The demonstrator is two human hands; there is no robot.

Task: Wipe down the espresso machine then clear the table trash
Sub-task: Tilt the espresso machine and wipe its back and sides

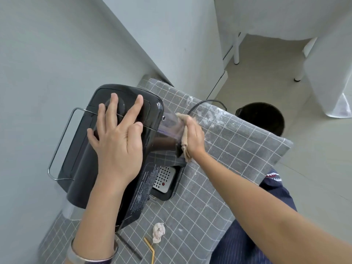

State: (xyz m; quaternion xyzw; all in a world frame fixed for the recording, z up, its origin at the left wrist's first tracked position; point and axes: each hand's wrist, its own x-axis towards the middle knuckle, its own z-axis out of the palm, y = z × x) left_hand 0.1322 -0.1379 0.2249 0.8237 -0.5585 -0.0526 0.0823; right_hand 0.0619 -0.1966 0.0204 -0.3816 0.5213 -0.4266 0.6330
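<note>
A black espresso machine (82, 159) stands on a table covered with a grey checked cloth (238, 149). My left hand (118, 141) lies flat on the machine's top with fingers spread. My right hand (194, 136) presses a beige rag (183, 141) against the clear water tank (169, 124) on the machine's right side. Near the table's front edge lie a crumpled tissue (158, 232), a yellow bent straw (150, 248) and a black stick (129, 246).
A black round bin (264, 115) stands on the floor just past the table's right edge. A black power cord (207, 102) loops over the cloth behind the machine. A grey wall runs along the left. White furniture legs (236, 48) stand farther off.
</note>
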